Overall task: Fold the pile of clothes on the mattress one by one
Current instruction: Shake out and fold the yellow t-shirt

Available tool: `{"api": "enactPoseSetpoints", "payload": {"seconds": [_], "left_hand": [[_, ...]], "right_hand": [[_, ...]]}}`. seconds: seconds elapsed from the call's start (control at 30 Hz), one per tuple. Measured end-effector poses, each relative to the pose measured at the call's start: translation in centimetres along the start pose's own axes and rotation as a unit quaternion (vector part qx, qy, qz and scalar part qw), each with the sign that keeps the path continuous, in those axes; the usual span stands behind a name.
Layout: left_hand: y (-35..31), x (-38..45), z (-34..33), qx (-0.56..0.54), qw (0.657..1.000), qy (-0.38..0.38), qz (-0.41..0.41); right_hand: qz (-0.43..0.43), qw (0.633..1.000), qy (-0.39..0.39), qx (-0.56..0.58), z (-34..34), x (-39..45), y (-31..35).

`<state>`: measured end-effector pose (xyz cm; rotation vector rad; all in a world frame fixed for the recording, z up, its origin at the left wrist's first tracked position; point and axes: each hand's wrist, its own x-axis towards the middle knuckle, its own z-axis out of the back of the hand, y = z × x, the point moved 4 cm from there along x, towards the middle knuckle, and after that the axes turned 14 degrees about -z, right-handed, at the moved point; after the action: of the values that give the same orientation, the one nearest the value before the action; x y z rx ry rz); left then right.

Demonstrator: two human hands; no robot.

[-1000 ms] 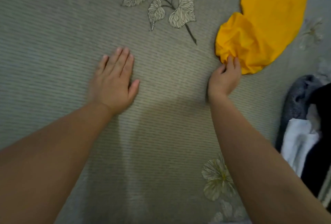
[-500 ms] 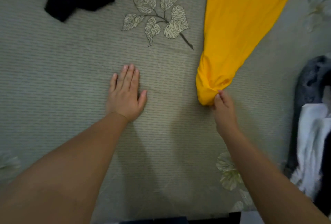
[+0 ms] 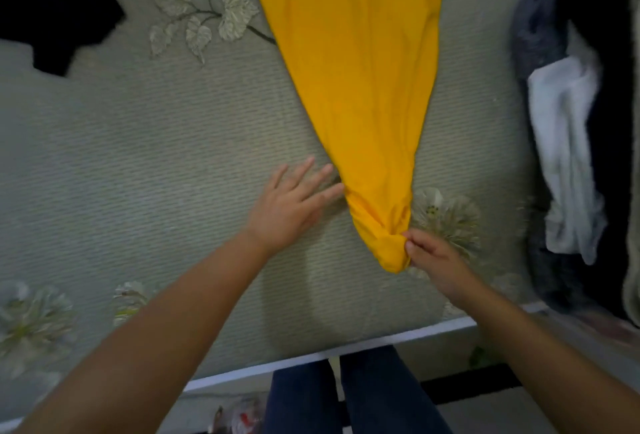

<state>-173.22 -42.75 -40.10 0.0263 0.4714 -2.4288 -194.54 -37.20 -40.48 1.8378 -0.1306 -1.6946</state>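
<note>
Two hands at the near end of a yellow garment on the mattress

Left hand [image 3: 289,206] reaches forward, fingers spread, tips at the yellow garment [image 3: 360,87]; it lies lengthwise on the mattress [image 3: 156,156], right hand [image 3: 433,257] pinching its bunched near tip.

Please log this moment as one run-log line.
step: spreading yellow garment | right hand: pinches its bunched end | left hand: open beside it | surface: mattress

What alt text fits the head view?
The right hand pinches the bunched end of a yellow garment stretched across a grey-green mattress; the open left hand reaches toward it. More clothes lie at right.
</note>
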Motion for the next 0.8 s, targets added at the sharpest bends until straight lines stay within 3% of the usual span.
{"api": "enactPoseSetpoints", "payload": {"seconds": [0.1, 0.23, 0.27, 0.4, 0.5, 0.57, 0.63, 0.7, 0.77, 0.8], "left_hand": [[-3.2, 4.2, 0.1, -0.019, 0.999, 0.023, -0.020], [-5.2, 5.7, -3.1, -0.095, 0.973, 0.210, 0.015], [-5.7, 5.2, -3.3, -0.100, 0.969, 0.222, 0.031], [-6.7, 2.3, -2.9, -0.114, 0.975, 0.173, 0.084], [-6.5, 2.2, -1.7, -0.132, 0.982, 0.075, 0.116], [-6.6, 3.4, -1.2, -0.122, 0.983, 0.050, 0.130], [-6.8, 4.7, -1.8, -0.086, 0.979, 0.114, 0.142], [-7.4, 6.0, -2.8, -0.066, 0.973, 0.178, 0.132], [-8.6, 6.8, -3.6, -0.049, 0.973, 0.185, 0.125], [-8.8, 7.3, -3.2, -0.018, 0.981, 0.149, 0.125]], "right_hand": [[-0.013, 0.994, 0.044, -0.095, 2.8, -3.0, -1.0], [-0.049, 0.983, 0.047, -0.171, 6.5, -5.4, -2.2], [-0.056, 0.980, 0.046, -0.185, 7.3, -5.7, -2.5], [-0.075, 0.965, 0.009, -0.251, 8.3, -6.0, -3.6], [-0.113, 0.890, 0.051, -0.438, 6.9, -5.7, -5.4], [-0.130, 0.868, 0.062, -0.475, 6.7, -5.3, -6.3], [-0.124, 0.902, -0.008, -0.413, 7.8, -4.8, -6.2], [-0.090, 0.934, -0.133, -0.320, 9.7, -4.2, -5.6], [-0.113, 0.925, -0.197, -0.306, 10.8, -3.2, -5.2], [-0.134, 0.921, -0.188, -0.313, 10.8, -2.6, -5.3]]}}
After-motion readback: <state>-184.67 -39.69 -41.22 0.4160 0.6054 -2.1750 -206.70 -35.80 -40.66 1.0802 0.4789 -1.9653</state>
